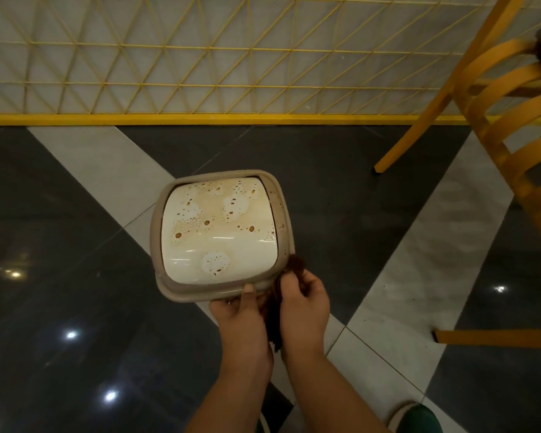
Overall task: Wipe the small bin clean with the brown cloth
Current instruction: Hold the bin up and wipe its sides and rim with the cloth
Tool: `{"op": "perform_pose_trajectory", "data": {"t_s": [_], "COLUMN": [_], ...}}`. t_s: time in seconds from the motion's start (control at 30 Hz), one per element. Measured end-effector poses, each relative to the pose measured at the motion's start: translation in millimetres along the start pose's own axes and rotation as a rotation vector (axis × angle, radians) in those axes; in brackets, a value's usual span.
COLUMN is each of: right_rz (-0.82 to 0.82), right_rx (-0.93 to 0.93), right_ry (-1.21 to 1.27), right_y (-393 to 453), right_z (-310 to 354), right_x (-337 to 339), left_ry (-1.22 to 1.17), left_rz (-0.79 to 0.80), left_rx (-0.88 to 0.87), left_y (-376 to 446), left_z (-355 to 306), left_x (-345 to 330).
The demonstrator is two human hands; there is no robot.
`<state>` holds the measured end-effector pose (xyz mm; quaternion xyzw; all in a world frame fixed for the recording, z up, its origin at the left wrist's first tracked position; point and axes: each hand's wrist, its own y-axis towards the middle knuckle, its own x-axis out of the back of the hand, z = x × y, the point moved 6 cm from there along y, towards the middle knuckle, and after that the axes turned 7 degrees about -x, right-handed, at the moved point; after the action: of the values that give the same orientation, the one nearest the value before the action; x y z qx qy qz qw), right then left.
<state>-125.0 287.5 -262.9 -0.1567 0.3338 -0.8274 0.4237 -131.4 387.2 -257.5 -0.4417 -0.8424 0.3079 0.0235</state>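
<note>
The small bin [221,232] stands on the floor, seen from above: a beige rim around a white swing lid spotted with brown stains. My left hand [241,314] holds the bin's near rim, thumb on top of the edge. My right hand [305,301] grips the brown cloth [275,320] against the near right corner of the rim. A tuft of the cloth sticks up at that corner; the rest hangs down between my two hands.
Glossy dark and white floor tiles [75,276] surround the bin. A yellow lattice partition [200,57] runs along the far side. A yellow wooden chair [497,126] stands at the right, one leg near the bin. A green shoe [419,417] shows at the bottom right.
</note>
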Motion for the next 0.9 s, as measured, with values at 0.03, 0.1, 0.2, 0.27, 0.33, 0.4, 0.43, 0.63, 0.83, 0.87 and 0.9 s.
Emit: {"op": "perform_pose_trajectory", "data": {"t_s": [0.03,0.1,0.2,0.27,0.33,0.4,0.43,0.63,0.83,0.87,0.9], "right_rz": [0.003,0.011,0.040,0.040,0.018,0.005,-0.007,0.090,0.139,0.126,0.125], "right_rx": [-0.024,-0.037,-0.018,-0.003,-0.008,-0.020,-0.025,-0.100,-0.100,-0.090,-0.084], "right_ry": [0.031,0.065,0.022,0.014,0.033,0.033,0.035,-0.124,-0.085,-0.082,-0.079], "right_y": [6,11,-4,-13,-13,-10,-6,24,6,3,-1], "right_z": [3,6,-3,-9,-11,-7,-4,46,17,9,2], "right_x": [-2,-5,-10,-9,-7,-8,-8,-12,-11,-13,-15], "left_ry": [-0.004,-0.002,0.033,0.078,0.084,0.054,0.032,0.086,0.016,0.019,0.031], "left_rz": [-0.007,-0.018,-0.038,-0.033,-0.027,-0.010,-0.001,0.211,0.054,0.051,0.043], "left_rx": [-0.007,-0.010,0.007,0.011,0.021,0.045,0.051,0.045,-0.003,0.002,0.005], "left_y": [1,3,2,0,-1,-1,0,16,14,10,7], "left_z": [0,0,-4,-6,-4,-3,-2,-23,-30,-25,-21], "left_x": [-1,-3,-3,-1,0,0,0,14,31,29,28]}}
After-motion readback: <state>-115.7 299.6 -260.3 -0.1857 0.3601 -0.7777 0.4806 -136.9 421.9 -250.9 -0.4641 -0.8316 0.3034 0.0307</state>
